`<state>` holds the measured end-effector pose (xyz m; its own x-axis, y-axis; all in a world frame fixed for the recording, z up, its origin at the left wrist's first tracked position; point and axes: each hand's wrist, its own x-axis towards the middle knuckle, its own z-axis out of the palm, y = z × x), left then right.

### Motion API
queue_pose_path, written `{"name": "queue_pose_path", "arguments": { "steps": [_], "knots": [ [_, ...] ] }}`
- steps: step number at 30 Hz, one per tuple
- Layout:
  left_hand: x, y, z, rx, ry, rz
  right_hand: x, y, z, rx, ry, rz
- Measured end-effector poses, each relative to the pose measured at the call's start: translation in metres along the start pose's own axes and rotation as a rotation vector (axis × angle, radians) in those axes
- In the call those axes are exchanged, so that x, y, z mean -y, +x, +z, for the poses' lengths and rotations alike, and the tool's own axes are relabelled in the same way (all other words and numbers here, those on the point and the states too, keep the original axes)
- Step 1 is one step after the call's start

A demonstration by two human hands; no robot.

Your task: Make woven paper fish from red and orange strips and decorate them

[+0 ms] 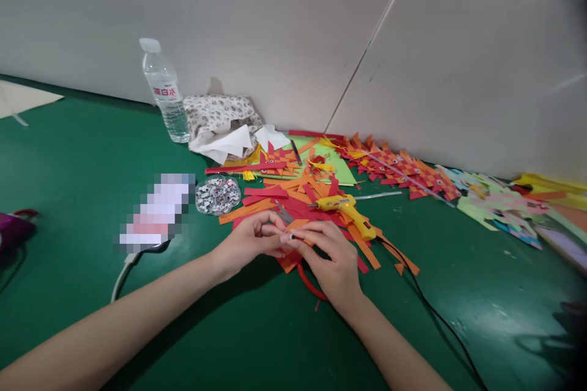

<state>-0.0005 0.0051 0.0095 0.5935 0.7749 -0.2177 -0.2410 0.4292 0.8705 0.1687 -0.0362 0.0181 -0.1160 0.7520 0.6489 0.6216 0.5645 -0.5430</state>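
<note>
My left hand [257, 237] and my right hand [331, 256] meet in front of the pile, fingertips pinched together. Between them shows a tiny black-and-white piece, which looks like a googly eye [292, 236], at my right thumb and finger. Whatever else my left fingers grip is hidden. Orange paper [298, 223] shows just behind the fingertips. Beneath my hands lie red and orange paper strips [266, 193] and scissors with a red handle [312, 284], partly covered by my right hand. A yellow glue gun [351, 212] rests on the strips beyond my right hand.
A clear box of googly eyes [218, 195] sits left of the strips, beside a phone [158, 211] on a cable. Behind stand a water bottle [165, 95] and a tissue pouch [220, 116]. Woven paper fish [398, 165] lie along the grey partition [275, 30]. The glue gun's black cord [431, 305] runs right.
</note>
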Motion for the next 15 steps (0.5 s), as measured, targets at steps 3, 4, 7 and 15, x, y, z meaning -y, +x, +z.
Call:
{"name": "queue_pose_path", "arguments": {
  "steps": [3,4,7,15],
  "knots": [
    [0.0021,-0.0012,-0.001,-0.038,-0.027,0.003,0.0003,-0.0015,-0.0006,-0.002,0.019,0.022],
    [0.0026,-0.0012,-0.0013,-0.044,-0.033,0.001,0.0004,-0.0019,-0.0006,-0.003,0.026,0.03],
    [0.0036,-0.0004,-0.0021,-0.039,-0.042,-0.001,0.0008,-0.0027,-0.0005,-0.006,0.045,0.047],
    [0.0037,0.0008,-0.0019,-0.04,-0.043,0.021,-0.0001,-0.0021,-0.0006,0.01,0.072,0.063]
  ]
}}
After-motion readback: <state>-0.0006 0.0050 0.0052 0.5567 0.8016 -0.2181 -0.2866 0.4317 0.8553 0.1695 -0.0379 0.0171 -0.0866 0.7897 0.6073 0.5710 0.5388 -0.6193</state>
